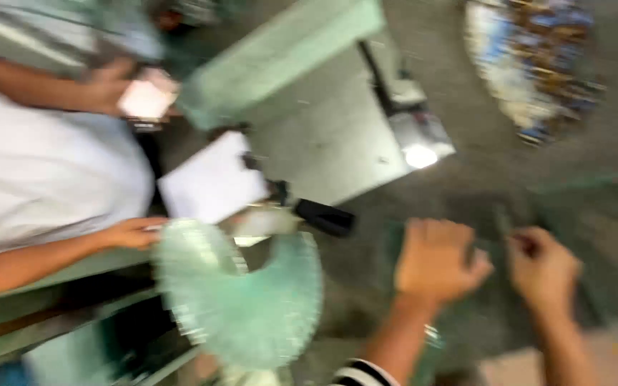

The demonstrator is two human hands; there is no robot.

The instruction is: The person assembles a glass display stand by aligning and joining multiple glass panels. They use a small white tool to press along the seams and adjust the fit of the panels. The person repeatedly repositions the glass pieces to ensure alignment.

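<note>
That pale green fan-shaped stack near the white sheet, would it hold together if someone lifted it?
Probably not. The green fan-shaped stack looks like many thin overlapping pieces, so it would likely sag or slide apart. Its ridged edge suggests light, loose layers. Blur hides the material; another person's hand rests at its rim.

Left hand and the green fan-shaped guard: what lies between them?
In the head view, only bare grey floor separates the left hand from the green fan-shaped guard; blur hides anything small.

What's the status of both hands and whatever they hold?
Left hand fisted, contents hidden by blur. Right hand pinching something small and dark, unidentifiable. Pale green round ribbed wheel off to the left, untouched; another person's hand beside it.
</note>
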